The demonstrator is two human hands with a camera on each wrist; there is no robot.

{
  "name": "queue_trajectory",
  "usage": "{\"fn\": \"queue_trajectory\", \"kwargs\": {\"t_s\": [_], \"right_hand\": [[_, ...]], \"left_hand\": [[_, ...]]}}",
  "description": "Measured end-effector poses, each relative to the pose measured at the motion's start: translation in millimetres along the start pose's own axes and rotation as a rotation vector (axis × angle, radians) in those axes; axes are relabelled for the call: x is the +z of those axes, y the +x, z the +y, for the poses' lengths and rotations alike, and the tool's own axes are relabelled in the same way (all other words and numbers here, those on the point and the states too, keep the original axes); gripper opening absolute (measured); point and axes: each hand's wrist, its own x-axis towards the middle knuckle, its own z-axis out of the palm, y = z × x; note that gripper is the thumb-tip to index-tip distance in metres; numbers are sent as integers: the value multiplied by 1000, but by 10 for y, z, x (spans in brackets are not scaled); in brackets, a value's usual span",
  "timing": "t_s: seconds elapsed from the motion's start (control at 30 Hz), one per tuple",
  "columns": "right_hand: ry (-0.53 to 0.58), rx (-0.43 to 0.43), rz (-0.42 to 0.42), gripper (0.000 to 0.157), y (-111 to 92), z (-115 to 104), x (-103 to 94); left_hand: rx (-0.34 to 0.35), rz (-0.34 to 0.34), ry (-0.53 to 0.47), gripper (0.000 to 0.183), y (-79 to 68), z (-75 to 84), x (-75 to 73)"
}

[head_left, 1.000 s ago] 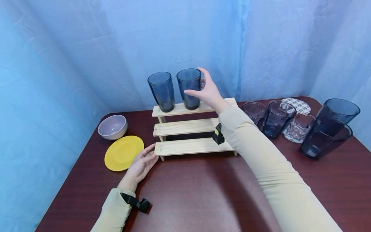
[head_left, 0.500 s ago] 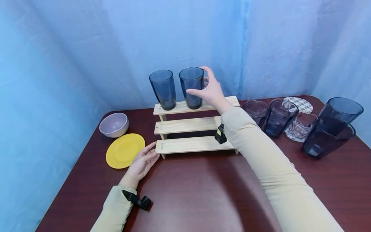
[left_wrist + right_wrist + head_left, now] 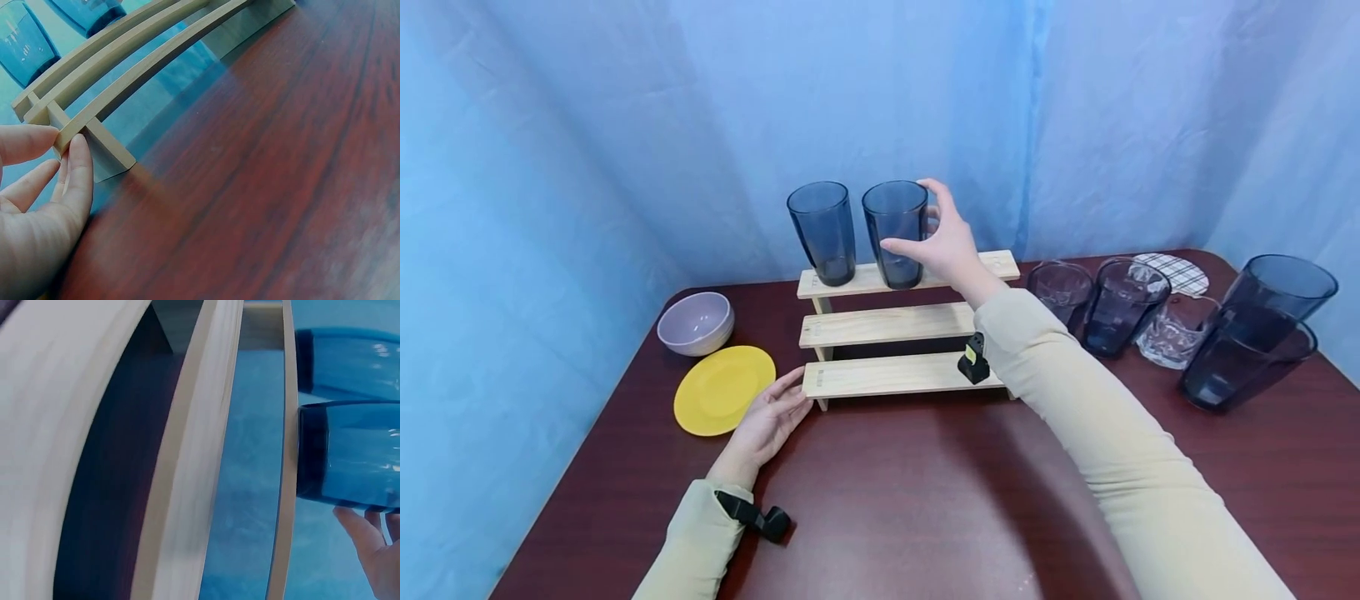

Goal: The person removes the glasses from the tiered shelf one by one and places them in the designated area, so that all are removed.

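Observation:
A three-tier wooden shelf rack (image 3: 895, 375) stands on the table. On its top tier, toward the left end, stands a blue glass tumbler (image 3: 823, 237). Just right of it is a second blue tumbler (image 3: 891, 237), upright at the tier's front edge, its base seemingly on the board. My right hand (image 3: 946, 243) holds this second tumbler from its right side, fingers behind and thumb in front; the right wrist view shows the tumbler (image 3: 350, 456) beside the wooden edge. With thumb and fingers my left hand (image 3: 767, 427) pinches the left end of the lowest tier, clear in the left wrist view.
Left of the rack lie a yellow plate (image 3: 724, 392) and a lilac bowl (image 3: 695, 325). On the right are several dark tumblers, among them one tumbler (image 3: 1123, 308), plus a clear glass (image 3: 1176, 333) and a checked round mat (image 3: 1172, 272). A blue curtain (image 3: 887, 83) hangs behind.
The view has shifted slightly. Over the last half second the right hand has brought the second tumbler a little lower and nearer the top tier's front edge. The left hand keeps its hold.

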Motion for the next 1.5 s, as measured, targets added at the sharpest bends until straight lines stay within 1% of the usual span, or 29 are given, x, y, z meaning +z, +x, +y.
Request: {"fn": "queue_trajectory", "kwargs": {"t_s": [0.1, 0.23, 0.5, 0.6, 0.67, 0.77, 0.9, 1.07, 1.17, 1.27, 1.5], "right_hand": [[-5, -5, -3, 91, -34, -11, 30], [-23, -41, 5, 92, -106, -47, 38], [-5, -162, 33, 90, -321, -48, 72], [-5, -215, 25, 89, -378, -31, 82], [-7, -232, 13, 88, -414, -24, 80], [5, -230, -6, 88, -470, -7, 60], [33, -230, -4, 87, -567, 26, 7], [36, -239, -17, 89, -702, 66, -84], [11, -215, -43, 92, -794, 97, -154], [-43, -208, -63, 94, -884, 136, -232], [-179, -249, -63, 91, -1042, 199, -391]], "left_hand": [[0, 6, 8, 59, -12, 6, -11], [4, 7, 4, 59, 2, 16, -17], [7, 11, 6, 59, -11, 23, -37], [12, 10, 1, 59, -17, 17, -45], [10, 9, -5, 59, -22, 15, -50], [12, 9, -9, 59, -24, 13, -56], [19, -2, -4, 59, -16, 13, -57], [25, -2, -2, 59, -5, 9, -56], [21, 5, -3, 59, -3, 2, -52], [17, 4, -1, 59, -1, -3, -48], [23, 4, 2, 59, -4, 9, -51]]}}
